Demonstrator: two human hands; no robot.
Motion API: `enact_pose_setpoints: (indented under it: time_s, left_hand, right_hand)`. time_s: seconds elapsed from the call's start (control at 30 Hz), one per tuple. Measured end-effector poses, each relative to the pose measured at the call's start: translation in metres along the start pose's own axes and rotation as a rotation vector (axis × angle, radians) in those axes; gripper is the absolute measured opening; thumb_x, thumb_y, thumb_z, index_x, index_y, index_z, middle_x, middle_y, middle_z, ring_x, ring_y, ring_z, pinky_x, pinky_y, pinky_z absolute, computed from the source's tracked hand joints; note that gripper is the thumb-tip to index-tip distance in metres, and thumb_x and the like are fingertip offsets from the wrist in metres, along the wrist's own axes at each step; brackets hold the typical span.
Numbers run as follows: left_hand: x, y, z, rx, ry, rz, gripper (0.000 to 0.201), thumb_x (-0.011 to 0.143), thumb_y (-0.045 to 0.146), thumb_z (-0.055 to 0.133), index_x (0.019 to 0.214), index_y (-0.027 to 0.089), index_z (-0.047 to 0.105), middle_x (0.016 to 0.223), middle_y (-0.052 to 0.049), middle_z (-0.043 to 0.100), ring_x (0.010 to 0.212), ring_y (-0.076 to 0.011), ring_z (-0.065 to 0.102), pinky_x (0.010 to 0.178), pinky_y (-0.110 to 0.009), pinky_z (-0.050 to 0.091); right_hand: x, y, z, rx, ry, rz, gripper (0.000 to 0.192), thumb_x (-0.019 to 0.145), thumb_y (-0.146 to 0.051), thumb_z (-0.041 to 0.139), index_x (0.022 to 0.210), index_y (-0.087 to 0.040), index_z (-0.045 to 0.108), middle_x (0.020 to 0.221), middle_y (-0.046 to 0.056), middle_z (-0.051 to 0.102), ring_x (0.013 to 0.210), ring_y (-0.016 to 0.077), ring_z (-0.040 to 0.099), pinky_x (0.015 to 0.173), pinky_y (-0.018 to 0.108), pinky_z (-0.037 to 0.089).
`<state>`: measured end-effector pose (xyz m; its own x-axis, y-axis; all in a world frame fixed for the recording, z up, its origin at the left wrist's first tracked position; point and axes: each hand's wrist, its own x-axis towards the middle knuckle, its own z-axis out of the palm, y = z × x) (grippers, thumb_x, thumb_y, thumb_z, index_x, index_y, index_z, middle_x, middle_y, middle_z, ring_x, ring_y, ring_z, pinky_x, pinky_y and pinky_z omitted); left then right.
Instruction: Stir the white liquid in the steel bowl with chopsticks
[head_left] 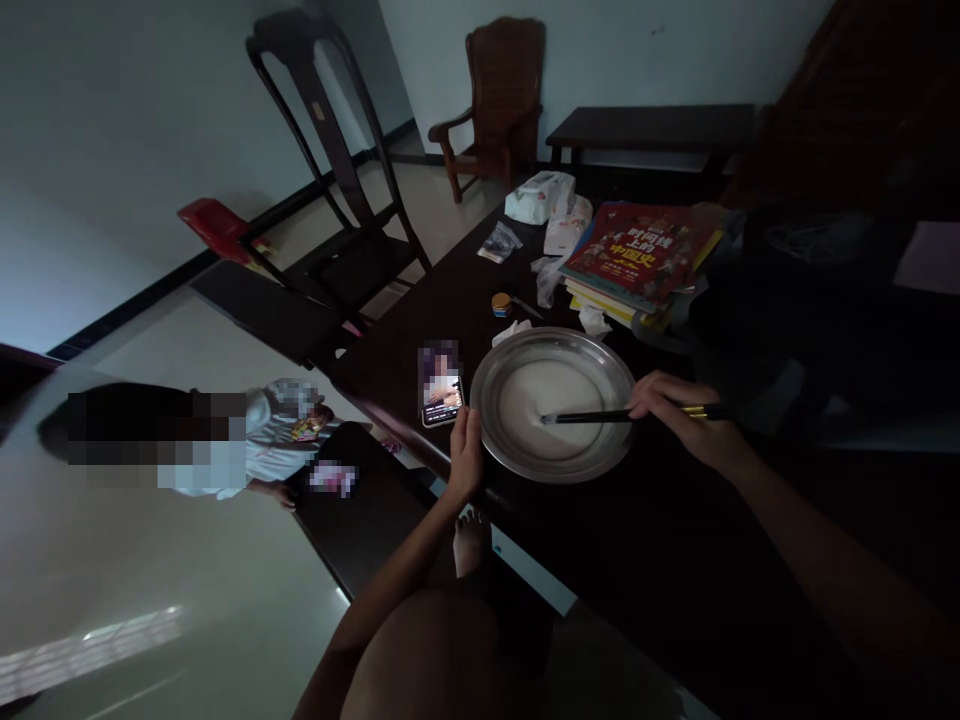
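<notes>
- The right hand is gripping a pair of dark chopsticks, fingers clenched around their upper part, with the tips reaching into the middle of a round metal dish.
- The chopstick tips are touching the pale, whitish liquid that is filling the bottom of the dish.
- The left hand is resting against the dish's near-left rim, fingers curled along its edge and steadying it.
- The dish is sitting on a dark table, between the two hands.
- A phone with a lit screen is lying flat on the table just beside the dish's left side, close to the left hand.
- Beyond the dish, a small round tin and some crumpled white paper are lying near the far rim.
- A stack of books with a red cover on top is lying farther back on the right, and a tissue pack is lying near the table's far end.
- A dark wooden chair is standing at the table's left side; another chair is standing against the far wall.
- Another person is staying low on the floor to the left, well apart from the dish.
- The room is dim, so small details are hard to tell.
</notes>
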<state>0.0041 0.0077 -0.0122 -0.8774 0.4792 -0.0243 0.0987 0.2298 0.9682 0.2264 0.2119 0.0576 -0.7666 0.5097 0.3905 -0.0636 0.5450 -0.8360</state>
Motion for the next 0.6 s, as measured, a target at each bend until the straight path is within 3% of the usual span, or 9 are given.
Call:
enact_pose_setpoints:
  time_s: [0.1,0.2,0.3,0.47,0.6]
  left_hand:
    - [-0.0002,0.0011,0.0002,0.002,-0.007,-0.003,0.063,0.081,0.075,0.049,0.097,0.017,0.067,0.106,-0.009,0.068,0.114,-0.0244,0.060,0.099,-0.035,0.047]
    - [0.0000,0.0019,0.0000,-0.008,-0.049,0.034,0.065,0.081,0.078,0.045,0.092,0.017,0.066,0.098,-0.008,0.068,0.107,-0.0238,0.062,0.095,-0.035,0.049]
    - [0.0001,0.0024,-0.0007,-0.002,-0.046,0.038,0.065,0.080,0.079,0.045,0.089,0.018,0.066,0.094,-0.008,0.067,0.103,-0.0232,0.062,0.093,-0.035,0.050]
    - [-0.0004,0.0058,-0.0007,0.003,-0.031,0.044,0.059,0.082,0.075,0.047,0.086,0.019,0.066,0.088,-0.007,0.065,0.099,-0.0226,0.063,0.089,-0.034,0.052]
    - [-0.0003,0.0065,-0.0007,0.004,-0.053,0.037,0.063,0.081,0.077,0.045,0.085,0.018,0.065,0.086,-0.006,0.064,0.095,-0.0220,0.062,0.085,-0.034,0.052]
  right_hand:
    - [0.0004,-0.0008,0.0020,-0.007,-0.060,-0.028,0.021,0.094,-0.025,0.058,0.079,-0.026,0.072,0.083,0.002,0.069,0.085,0.0181,0.065,0.080,0.034,0.050]
    - [0.0005,0.0016,0.0022,-0.049,0.006,-0.025,0.017,0.092,-0.025,0.060,0.080,-0.025,0.072,0.086,0.003,0.070,0.087,0.0189,0.065,0.082,0.035,0.050]
    - [-0.0005,0.0039,0.0001,-0.027,0.055,0.001,0.025,0.095,-0.025,0.055,0.076,-0.025,0.071,0.080,0.002,0.067,0.081,0.0177,0.064,0.076,0.034,0.049]
    - [-0.0009,0.0032,0.0025,-0.023,-0.051,-0.028,0.020,0.094,-0.026,0.057,0.080,-0.025,0.072,0.086,0.003,0.070,0.087,0.0188,0.065,0.081,0.035,0.050]
    - [-0.0010,0.0042,0.0038,-0.055,0.048,0.005,0.022,0.095,-0.027,0.056,0.079,-0.025,0.072,0.085,0.003,0.070,0.085,0.0191,0.065,0.079,0.035,0.049]
